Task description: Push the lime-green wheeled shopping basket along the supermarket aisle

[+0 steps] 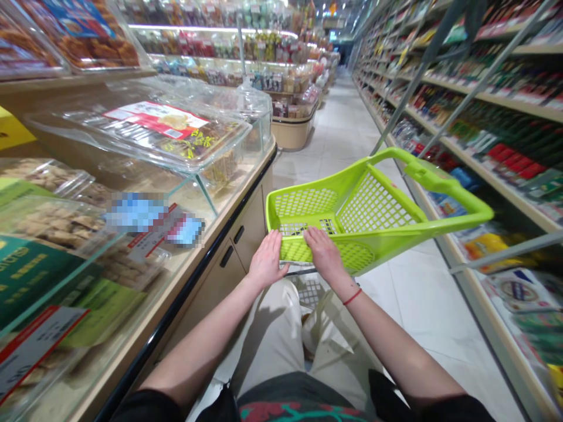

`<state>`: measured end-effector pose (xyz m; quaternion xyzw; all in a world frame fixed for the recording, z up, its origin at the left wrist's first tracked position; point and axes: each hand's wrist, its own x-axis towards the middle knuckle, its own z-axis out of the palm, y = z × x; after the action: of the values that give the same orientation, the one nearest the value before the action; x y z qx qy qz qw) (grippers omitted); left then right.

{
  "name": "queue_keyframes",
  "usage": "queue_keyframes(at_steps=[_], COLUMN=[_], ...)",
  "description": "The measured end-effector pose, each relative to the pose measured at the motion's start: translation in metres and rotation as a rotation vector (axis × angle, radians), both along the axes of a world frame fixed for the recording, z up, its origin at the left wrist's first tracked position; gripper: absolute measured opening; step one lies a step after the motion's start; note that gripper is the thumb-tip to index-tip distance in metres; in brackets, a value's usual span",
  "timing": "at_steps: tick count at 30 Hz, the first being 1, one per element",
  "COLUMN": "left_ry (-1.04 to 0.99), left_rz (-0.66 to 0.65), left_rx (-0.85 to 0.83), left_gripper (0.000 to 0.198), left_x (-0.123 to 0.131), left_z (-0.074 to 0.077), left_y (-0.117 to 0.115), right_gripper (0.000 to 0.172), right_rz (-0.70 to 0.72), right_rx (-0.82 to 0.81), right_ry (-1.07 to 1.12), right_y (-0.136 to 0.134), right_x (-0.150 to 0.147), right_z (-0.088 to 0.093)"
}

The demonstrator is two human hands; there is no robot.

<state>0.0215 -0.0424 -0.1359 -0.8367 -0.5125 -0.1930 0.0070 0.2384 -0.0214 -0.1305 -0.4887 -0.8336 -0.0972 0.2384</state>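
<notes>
A bright green shopping cart (382, 237) with mesh sides stands in front of my knees, its wide handle off to the right. My left hand (265, 261) is at the near left corner of the basket, fingers over the rim and thumb out to the side. A little to the right, my right hand (324, 253) has its fingers hooked over the same near rim. A red cord bracelet (352, 296) circles my right wrist. Inside the basket, the part I can see shows only its mesh floor and walls; the hands hide some of the near end.
On the left runs a wooden display counter (211, 281) with glass dividers, packaged snacks and a large clear plastic box (176, 132). Tall stocked shelves (492, 99) line the right side. Between them a tiled aisle (336, 111) leads away. Another display stand (290, 132) is farther ahead.
</notes>
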Motion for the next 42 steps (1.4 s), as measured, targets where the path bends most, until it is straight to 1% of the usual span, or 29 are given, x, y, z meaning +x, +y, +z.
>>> queue_keyframes(at_steps=[3, 6, 7, 9, 14, 16, 18, 20, 22, 24, 27, 30, 32, 34, 37, 40, 42], left_ry=[0.008, 0.001, -0.002, -0.001, 0.009, 0.005, 0.016, 0.020, 0.021, 0.027, 0.043, 0.043, 0.041, 0.045, 0.053, 0.063, 0.070], left_rz=[0.001, 0.052, 0.083, 0.124, 0.143, 0.147, 0.140, 0.141, 0.153, 0.174, 0.185, 0.181, 0.180, 0.175, 0.168, 0.180, 0.198], left_rx=[0.005, -0.009, -0.025, -0.074, -0.211, -0.221, -0.244, -0.256, -0.266, -0.274, -0.293, -0.332, -0.342, -0.335, -0.318, -0.319, -0.330], left_gripper=[0.086, 0.071, 0.067, 0.067, 0.068, 0.067, 0.067, 0.067, 0.067, 0.068, 0.068, 0.068, 0.067, 0.066, 0.064, 0.064, 0.065], left_x=[-0.001, -0.001, -0.001, 0.000, 0.004, 0.006, 0.006, 0.007, 0.009, 0.010, 0.013, 0.014, 0.013, 0.012, 0.011, 0.013, 0.014], left_z=[0.001, 0.003, 0.003, 0.006, 0.018, 0.021, 0.021, 0.019, 0.017, 0.017, 0.020, 0.024, 0.025, 0.025, 0.023, 0.023, 0.025], left_y=[0.002, 0.015, 0.023, 0.043, 0.101, 0.117, 0.126, 0.128, 0.126, 0.121, 0.116, 0.114, 0.114, 0.115, 0.115, 0.113, 0.111], right_gripper=[0.051, 0.051, 0.050, 0.049, 0.049, 0.047, 0.046, 0.044, 0.043, 0.043, 0.042, 0.043, 0.043, 0.042, 0.042, 0.042, 0.042], right_rz=[-0.069, -0.082, -0.083, -0.087, -0.074, -0.071, -0.074, -0.082, -0.079, -0.052, 0.003, -0.017, -0.039, -0.029, 0.023, 0.046, 0.011], right_rx=[0.038, 0.046, 0.042, 0.031, 0.012, 0.022, 0.034, 0.041, 0.032, 0.006, -0.046, -0.081, -0.083, -0.079, -0.066, -0.033, -0.004], right_ry=[0.006, 0.003, 0.001, 0.009, 0.023, 0.010, 0.000, -0.001, 0.006, 0.009, -0.012, -0.034, -0.049, -0.068, -0.080, -0.066, -0.066], right_y=[0.003, 0.005, 0.006, 0.007, 0.008, 0.008, 0.007, 0.006, 0.005, 0.005, 0.006, 0.008, 0.008, 0.007, 0.005, 0.003, 0.002], right_x=[0.031, 0.044, 0.044, 0.042, 0.036, 0.037, 0.038, 0.035, 0.024, 0.004, -0.036, -0.069, -0.079, -0.079, -0.066, -0.038, -0.014], right_z=[-0.001, -0.002, -0.003, -0.003, -0.002, -0.001, 0.000, 0.001, 0.001, 0.001, 0.001, 0.002, 0.002, 0.002, 0.002, 0.003, 0.005])
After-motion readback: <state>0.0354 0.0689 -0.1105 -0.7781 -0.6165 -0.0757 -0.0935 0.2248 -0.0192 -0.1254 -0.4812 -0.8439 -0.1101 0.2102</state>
